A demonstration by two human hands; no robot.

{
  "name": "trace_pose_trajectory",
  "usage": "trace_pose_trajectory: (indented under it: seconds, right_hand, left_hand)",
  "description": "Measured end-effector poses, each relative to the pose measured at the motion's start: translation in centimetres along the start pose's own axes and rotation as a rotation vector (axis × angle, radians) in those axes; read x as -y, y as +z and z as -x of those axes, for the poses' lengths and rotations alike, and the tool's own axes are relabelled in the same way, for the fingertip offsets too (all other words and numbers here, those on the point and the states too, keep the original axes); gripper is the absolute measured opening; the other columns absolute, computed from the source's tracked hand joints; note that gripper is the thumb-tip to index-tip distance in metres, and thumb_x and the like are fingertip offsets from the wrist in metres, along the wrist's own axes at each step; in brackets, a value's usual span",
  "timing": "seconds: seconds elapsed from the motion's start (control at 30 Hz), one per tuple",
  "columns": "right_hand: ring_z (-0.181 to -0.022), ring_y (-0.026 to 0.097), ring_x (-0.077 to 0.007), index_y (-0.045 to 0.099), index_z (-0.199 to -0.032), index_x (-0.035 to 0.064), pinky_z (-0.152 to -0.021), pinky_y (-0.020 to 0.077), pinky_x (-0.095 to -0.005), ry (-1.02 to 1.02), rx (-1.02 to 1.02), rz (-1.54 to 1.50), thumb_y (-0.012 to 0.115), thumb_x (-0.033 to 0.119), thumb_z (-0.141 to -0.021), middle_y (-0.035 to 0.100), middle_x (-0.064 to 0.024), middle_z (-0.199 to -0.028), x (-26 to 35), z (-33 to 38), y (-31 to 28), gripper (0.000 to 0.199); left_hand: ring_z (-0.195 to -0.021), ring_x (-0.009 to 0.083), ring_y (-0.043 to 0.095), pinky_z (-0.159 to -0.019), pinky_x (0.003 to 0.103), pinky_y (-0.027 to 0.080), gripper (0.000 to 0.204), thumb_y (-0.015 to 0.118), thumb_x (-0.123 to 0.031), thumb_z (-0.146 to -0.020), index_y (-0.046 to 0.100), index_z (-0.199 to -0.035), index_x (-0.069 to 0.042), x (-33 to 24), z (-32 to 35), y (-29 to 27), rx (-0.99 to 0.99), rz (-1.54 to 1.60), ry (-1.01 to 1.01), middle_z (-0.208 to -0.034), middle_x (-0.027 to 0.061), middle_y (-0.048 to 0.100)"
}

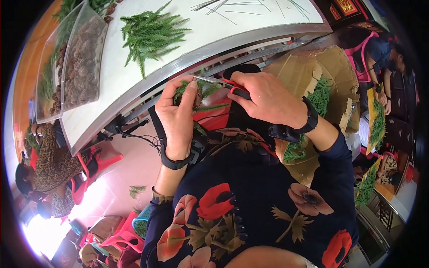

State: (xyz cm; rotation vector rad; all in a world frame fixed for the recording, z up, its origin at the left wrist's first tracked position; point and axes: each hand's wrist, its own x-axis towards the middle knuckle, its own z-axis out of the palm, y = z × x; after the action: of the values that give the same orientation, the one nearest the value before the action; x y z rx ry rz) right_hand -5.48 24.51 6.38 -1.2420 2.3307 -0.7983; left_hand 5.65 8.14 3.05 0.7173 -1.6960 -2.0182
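My left hand (178,114) grips a small bunch of green fern-like sprigs (202,92) just below the table's edge. My right hand (267,99) holds red-handled scissors (225,83), whose metal blades point left and reach into the sprigs beside my left thumb. Both wrists wear black bands. My dark flowered sleeves and lap fill the lower part of the view.
A white table (214,27) carries a pile of green sprigs (149,33), thin stems (241,6) and clear trays of pine cones (82,62). An open cardboard box (308,73) with greenery stands at my right. Other people sit at the left (51,165) and right (384,56).
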Motion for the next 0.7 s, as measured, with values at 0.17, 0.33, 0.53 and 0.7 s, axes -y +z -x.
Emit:
trace_pose_trajectory:
  seconds: [0.17,0.33,0.53,0.7]
  right_hand:
    - [-0.074,0.058,-0.0401,0.054,-0.092,-0.0001,-0.062,0.0443,-0.0454,-0.023,0.000,-0.002,0.064,0.016,-0.083,0.059,-0.0188,-0.075,-0.1,-0.2,0.3,0.021]
    - [-0.075,0.058,-0.0402,0.053,-0.093,0.0001,-0.063,0.0445,-0.0466,0.020,0.048,-0.016,0.063,0.017,-0.084,0.059,-0.0190,-0.074,-0.3,0.0,0.6,0.021]
    - [-0.075,0.059,-0.0407,0.053,-0.096,0.0006,-0.063,0.0459,-0.0471,0.012,0.019,0.008,0.063,0.018,-0.085,0.060,-0.0194,-0.075,-0.8,0.2,0.9,0.023]
    - [-0.076,0.059,-0.0403,0.053,-0.096,0.0004,-0.064,0.0470,-0.0468,0.027,0.045,0.024,0.063,0.018,-0.084,0.061,-0.0193,-0.076,-1.1,0.3,0.8,0.024]
  left_hand:
    - [-0.070,0.0039,0.054,-0.063,0.017,0.042,0.011,0.062,-0.003,-0.088,0.065,-0.099,0.000,0.4,-0.1,-0.2,0.022,0.090,-0.036,-0.082,-0.0014,0.062]
    - [-0.067,0.0038,0.052,-0.061,0.018,0.040,0.012,0.062,-0.003,-0.088,0.066,-0.098,0.001,0.4,-0.2,0.1,-0.001,0.066,-0.035,-0.077,-0.0014,0.060]
    - [-0.066,0.0033,0.050,-0.060,0.018,0.039,0.011,0.062,-0.003,-0.087,0.066,-0.096,0.001,0.8,-0.4,0.3,-0.002,0.048,-0.049,-0.076,-0.0021,0.060]
    - [-0.067,0.0028,0.050,-0.061,0.017,0.038,0.010,0.062,-0.003,-0.088,0.067,-0.095,0.001,0.5,-0.3,0.4,0.020,0.034,-0.071,-0.076,-0.0028,0.060]
